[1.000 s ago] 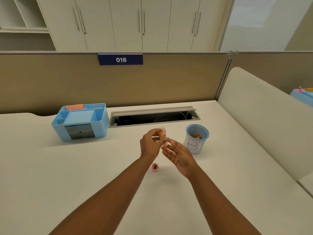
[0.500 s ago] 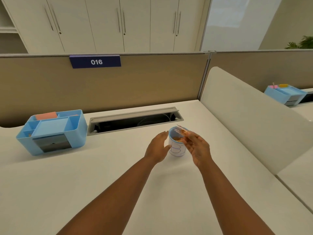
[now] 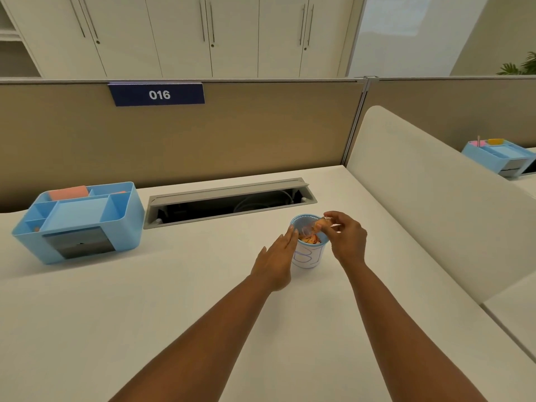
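A white paper cup (image 3: 308, 255) with a blue rim and a blue letter on its side stands on the white desk (image 3: 145, 309). Orange bits lie inside it. My right hand (image 3: 346, 239) pinches a small clear vial (image 3: 314, 225), tipped mouth-down over the cup's opening. My left hand (image 3: 277, 258) has its fingers straight and touches the cup's left side near the rim.
A light blue desk organizer (image 3: 79, 220) with an orange pad stands at the left. A grey cable tray (image 3: 229, 200) lies open behind the cup. A tan partition with a "016" sign (image 3: 156, 94) backs the desk. A white divider (image 3: 435, 198) rises on the right.
The vial went from my left hand to my right and is now tipped over the cup. My left hand moved to the cup's side. The view shifted right; the small red cap left view.
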A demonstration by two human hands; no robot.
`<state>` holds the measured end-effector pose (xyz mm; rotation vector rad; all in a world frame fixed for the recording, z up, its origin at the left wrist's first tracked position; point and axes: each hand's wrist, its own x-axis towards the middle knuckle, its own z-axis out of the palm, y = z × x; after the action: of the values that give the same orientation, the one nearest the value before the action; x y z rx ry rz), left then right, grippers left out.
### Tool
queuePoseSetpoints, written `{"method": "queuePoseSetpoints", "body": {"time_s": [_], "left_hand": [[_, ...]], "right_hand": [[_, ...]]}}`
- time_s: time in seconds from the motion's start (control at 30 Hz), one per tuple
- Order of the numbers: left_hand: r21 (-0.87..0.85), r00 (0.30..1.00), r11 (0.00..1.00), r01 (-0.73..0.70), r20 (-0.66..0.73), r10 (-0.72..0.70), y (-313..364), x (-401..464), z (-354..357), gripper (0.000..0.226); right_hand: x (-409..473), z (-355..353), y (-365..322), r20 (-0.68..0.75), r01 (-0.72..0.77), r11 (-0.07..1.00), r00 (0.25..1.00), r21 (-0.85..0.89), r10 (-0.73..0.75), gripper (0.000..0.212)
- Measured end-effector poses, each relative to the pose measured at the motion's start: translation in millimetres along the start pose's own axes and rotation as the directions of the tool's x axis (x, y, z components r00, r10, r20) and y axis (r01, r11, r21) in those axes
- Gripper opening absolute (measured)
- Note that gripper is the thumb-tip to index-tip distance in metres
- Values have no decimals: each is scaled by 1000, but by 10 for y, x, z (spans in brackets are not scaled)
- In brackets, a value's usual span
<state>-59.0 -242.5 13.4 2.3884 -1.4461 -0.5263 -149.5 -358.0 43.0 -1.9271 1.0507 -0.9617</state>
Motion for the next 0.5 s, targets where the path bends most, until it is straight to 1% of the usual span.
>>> {"method": "queuePoseSetpoints", "body": {"time_s": [0.1, 0.2, 0.23, 0.3, 0.33, 0.4, 0.5], "left_hand": [[8, 1000, 1000, -12, 15, 12, -8, 2, -13, 84], [7, 999, 1000, -13, 31, 13, -13, -2, -28, 85], [5, 999, 1000, -12, 34, 12, -13, -1, -31, 85], [6, 999, 1000, -9, 42, 9, -7, 0, -38, 86], [10, 999, 1000, -8, 46, 7, -5, 2, -44, 86], [13, 999, 1000, -4, 54, 3, -5, 5, -48, 86], [10, 998, 1000, -3, 62, 2, 0, 3, -50, 87]], "right_hand": [[-11, 19, 3, 11, 62, 998, 998, -8, -62, 28], [-30, 23, -5, -2, 189, 982, 982, 4, -189, 29], [-28, 27, -7, 34, 219, 976, 975, -10, -219, 30], [-19, 41, -15, 114, 233, 972, 967, -37, -228, 32], [-11, 49, -25, 109, 221, 975, 970, -31, -217, 33], [-3, 61, -56, 43, 195, 981, 980, -2, -195, 38], [-20, 82, -70, -23, 228, 973, 973, 12, -228, 46]]}}
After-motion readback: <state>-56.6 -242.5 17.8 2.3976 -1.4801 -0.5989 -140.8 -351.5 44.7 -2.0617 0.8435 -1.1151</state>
